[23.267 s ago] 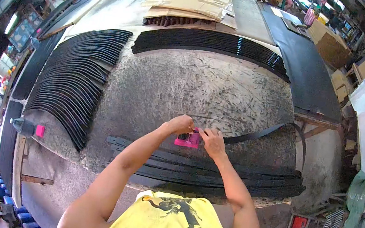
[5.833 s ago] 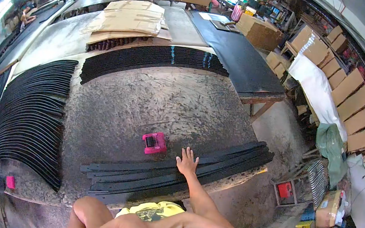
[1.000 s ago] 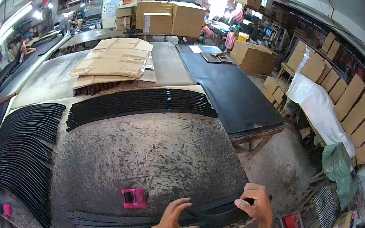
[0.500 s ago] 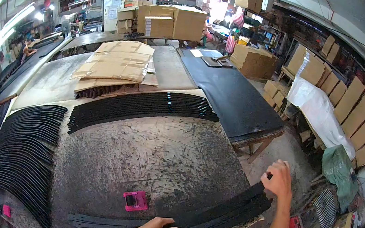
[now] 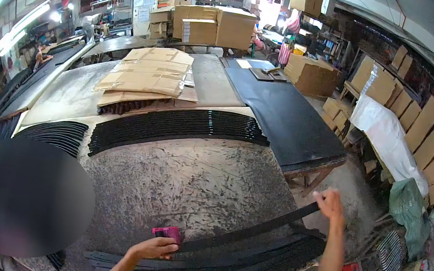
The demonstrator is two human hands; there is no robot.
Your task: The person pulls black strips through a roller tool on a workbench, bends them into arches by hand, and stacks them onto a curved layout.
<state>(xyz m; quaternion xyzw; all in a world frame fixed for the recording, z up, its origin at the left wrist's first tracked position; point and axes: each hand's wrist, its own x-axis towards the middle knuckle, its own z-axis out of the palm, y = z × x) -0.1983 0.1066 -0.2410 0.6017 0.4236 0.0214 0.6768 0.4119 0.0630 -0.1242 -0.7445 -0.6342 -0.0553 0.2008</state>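
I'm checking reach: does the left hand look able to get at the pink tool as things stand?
Probably yes: the left hand is right by the pink tool, though it seems to hold the black strip, which it might need to release first.

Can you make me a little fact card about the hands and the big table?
Left hand: holding a black strip
Right hand: holding the same strip, raised higher
By left hand: pink gadget
Near edge: loose pile of strips
Farther back: neat row of strips
Behind that: stacked cardboard
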